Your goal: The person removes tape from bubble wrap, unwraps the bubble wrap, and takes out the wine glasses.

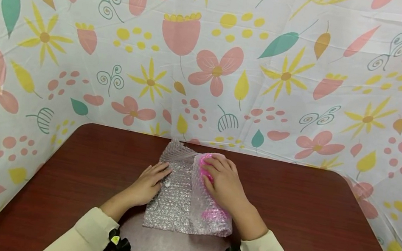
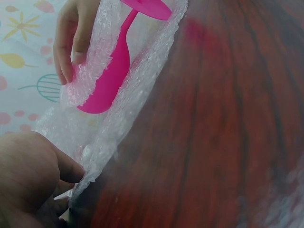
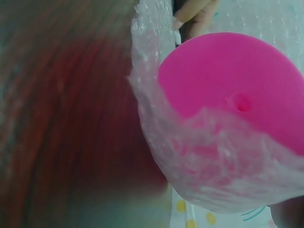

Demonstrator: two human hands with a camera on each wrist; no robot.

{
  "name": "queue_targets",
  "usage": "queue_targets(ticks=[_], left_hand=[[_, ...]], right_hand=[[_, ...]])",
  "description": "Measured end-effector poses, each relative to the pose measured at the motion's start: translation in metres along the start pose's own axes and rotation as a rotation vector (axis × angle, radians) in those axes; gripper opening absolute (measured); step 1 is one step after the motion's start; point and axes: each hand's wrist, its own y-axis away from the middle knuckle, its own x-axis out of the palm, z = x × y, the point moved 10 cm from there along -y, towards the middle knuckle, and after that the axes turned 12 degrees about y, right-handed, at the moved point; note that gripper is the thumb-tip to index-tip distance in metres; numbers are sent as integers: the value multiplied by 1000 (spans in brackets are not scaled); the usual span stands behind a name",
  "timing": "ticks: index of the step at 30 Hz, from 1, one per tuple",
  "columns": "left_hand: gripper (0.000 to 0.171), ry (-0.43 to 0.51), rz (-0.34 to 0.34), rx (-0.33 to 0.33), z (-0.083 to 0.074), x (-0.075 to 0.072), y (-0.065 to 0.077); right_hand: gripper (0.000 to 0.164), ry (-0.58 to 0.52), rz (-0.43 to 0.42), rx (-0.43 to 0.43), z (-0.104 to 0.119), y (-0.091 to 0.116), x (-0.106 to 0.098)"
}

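Observation:
A pink goblet (image 2: 108, 83) lies on its side in a sheet of bubble wrap (image 1: 171, 198), with a flap of the wrap folded over it. Its round base (image 3: 213, 71) faces the right wrist camera, partly covered by the clear wrap. My right hand (image 1: 225, 184) lies over the wrapped goblet, its fingers bent round the far side of the roll. On the other side, my left hand (image 1: 147, 184) rests at the left edge of the sheet, fingers extended onto the plastic. In the left wrist view its thumb and fingertips touch the wrap's edge.
Everything lies on a dark reddish-brown table (image 1: 307, 222) with rounded far corners. A white cloth (image 1: 222, 25) with printed flowers and leaves hangs behind it and along both sides. Black camera straps (image 1: 120, 245) sit at the cuffs of my cream sleeves.

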Motion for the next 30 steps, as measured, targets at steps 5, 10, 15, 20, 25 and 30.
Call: queue_targets(ticks=[5,10,15,20,25,30], left_hand=[[51,3,2,-4,0,0,0],[51,11,6,-7,0,0,0],[51,12,22,-24,1,0,0],[51,7,25,-24,1,0,0],[51,14,25,-21,1,0,1],[51,20,21,-18,0,-1,1]], right_hand=[[31,9,-9,10,-3,1,-1],[30,2,-2,32,-8,2,-1],[30,-9,9,31,-10,3,-1],[29,-13,19,34,-13,4,0],[28,-21,19,56,-17,6,-1],[26,-32,1,58,-19,8,-2]])
